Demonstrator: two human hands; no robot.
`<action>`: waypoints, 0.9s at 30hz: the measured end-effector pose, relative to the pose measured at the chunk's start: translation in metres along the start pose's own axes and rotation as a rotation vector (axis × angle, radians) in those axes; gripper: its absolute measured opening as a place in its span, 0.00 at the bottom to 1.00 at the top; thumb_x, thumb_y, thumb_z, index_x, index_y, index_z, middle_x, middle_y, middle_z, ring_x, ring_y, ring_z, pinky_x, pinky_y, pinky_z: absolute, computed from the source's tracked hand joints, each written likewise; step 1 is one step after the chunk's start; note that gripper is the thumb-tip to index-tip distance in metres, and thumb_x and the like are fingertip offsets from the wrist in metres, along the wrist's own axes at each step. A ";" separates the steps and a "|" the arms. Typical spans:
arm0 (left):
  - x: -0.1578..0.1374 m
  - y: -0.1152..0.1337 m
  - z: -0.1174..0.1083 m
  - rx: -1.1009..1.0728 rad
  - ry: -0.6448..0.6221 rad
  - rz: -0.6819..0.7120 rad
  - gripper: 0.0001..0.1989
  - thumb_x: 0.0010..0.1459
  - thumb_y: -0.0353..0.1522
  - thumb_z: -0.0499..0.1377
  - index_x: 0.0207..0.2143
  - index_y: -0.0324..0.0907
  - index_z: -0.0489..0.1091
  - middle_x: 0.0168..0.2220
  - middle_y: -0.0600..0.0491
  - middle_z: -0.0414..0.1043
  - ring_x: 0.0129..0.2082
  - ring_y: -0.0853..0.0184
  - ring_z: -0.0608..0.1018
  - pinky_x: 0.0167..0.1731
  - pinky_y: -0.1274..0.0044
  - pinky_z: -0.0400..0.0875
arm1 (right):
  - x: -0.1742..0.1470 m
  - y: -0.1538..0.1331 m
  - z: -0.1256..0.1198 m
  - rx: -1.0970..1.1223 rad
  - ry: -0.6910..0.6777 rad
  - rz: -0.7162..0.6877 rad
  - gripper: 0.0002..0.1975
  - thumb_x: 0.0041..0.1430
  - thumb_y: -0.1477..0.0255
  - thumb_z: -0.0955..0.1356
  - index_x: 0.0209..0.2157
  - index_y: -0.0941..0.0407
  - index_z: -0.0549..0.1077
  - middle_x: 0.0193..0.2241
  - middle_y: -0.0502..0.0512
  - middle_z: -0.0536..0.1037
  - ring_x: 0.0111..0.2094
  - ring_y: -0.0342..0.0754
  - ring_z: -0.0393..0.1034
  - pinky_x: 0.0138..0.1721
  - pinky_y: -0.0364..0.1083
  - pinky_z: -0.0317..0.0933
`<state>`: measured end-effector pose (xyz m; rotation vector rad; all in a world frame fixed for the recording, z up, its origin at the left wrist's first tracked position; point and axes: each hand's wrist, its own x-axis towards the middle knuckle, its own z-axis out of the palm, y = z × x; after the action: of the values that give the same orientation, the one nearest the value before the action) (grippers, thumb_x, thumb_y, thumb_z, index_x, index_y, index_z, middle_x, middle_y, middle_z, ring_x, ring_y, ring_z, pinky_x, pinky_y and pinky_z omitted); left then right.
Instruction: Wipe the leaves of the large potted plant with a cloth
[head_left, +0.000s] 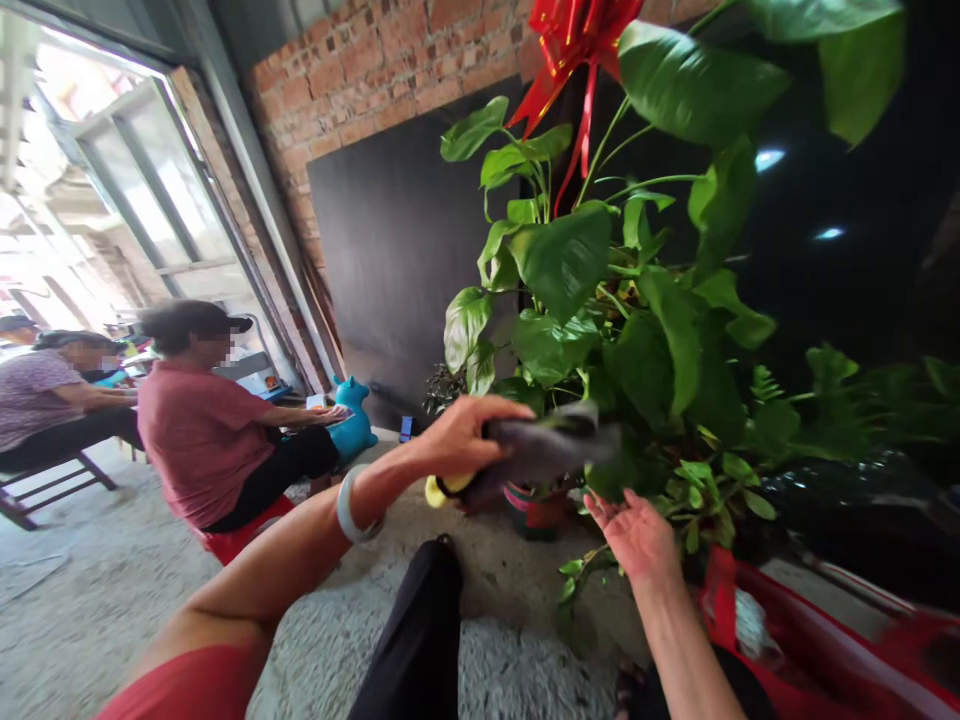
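My left hand, with a pale bangle at the wrist, is closed on a dark grey cloth. Motion blurs the cloth, and a small yellow piece shows below the hand. In front stands a tall potted plant with broad green leaves. My right hand is palm up with its fingers spread, close under a low leaf. Whether its fingertips touch that leaf I cannot tell. Part of the plant's pot appears beneath the cloth.
A red ribbon bow hangs on the plant. At left, a person in a pink shirt sits on a red stool beside a blue animal figure. Another person sits farther left. A red bag lies at lower right.
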<state>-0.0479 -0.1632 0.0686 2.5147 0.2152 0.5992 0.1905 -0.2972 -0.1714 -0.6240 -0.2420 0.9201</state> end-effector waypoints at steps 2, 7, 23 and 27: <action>0.020 -0.004 -0.020 0.076 0.337 0.024 0.26 0.51 0.25 0.62 0.54 0.41 0.77 0.53 0.49 0.79 0.53 0.59 0.79 0.58 0.67 0.72 | -0.010 0.022 0.011 -0.038 -0.008 0.108 0.06 0.52 0.76 0.71 0.33 0.51 0.78 0.36 0.54 0.85 0.39 0.51 0.82 0.45 0.55 0.75; 0.071 -0.035 -0.010 0.228 0.557 -0.037 0.27 0.54 0.25 0.60 0.58 0.36 0.73 0.55 0.48 0.77 0.56 0.57 0.77 0.60 0.67 0.68 | -0.004 0.076 0.049 -0.126 -0.028 0.240 0.10 0.53 0.72 0.75 0.39 0.51 0.79 0.38 0.57 0.85 0.39 0.53 0.81 0.41 0.55 0.75; 0.014 -0.086 -0.003 0.265 0.347 -0.119 0.27 0.50 0.23 0.60 0.53 0.44 0.77 0.50 0.49 0.79 0.51 0.58 0.79 0.55 0.67 0.73 | 0.122 0.085 0.109 -0.204 0.056 0.125 0.09 0.67 0.67 0.70 0.46 0.55 0.75 0.43 0.53 0.78 0.41 0.46 0.75 0.43 0.51 0.73; -0.002 -0.087 0.003 0.105 -0.064 -0.268 0.25 0.46 0.22 0.63 0.48 0.42 0.81 0.42 0.52 0.82 0.44 0.56 0.82 0.48 0.67 0.76 | 0.114 0.074 0.092 -0.243 0.100 0.136 0.17 0.68 0.61 0.69 0.51 0.57 0.73 0.48 0.57 0.77 0.42 0.48 0.75 0.43 0.51 0.73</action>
<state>-0.0506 -0.0915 0.0189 2.5412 0.5616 0.4080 0.1671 -0.1360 -0.1494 -0.9175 -0.2254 0.9948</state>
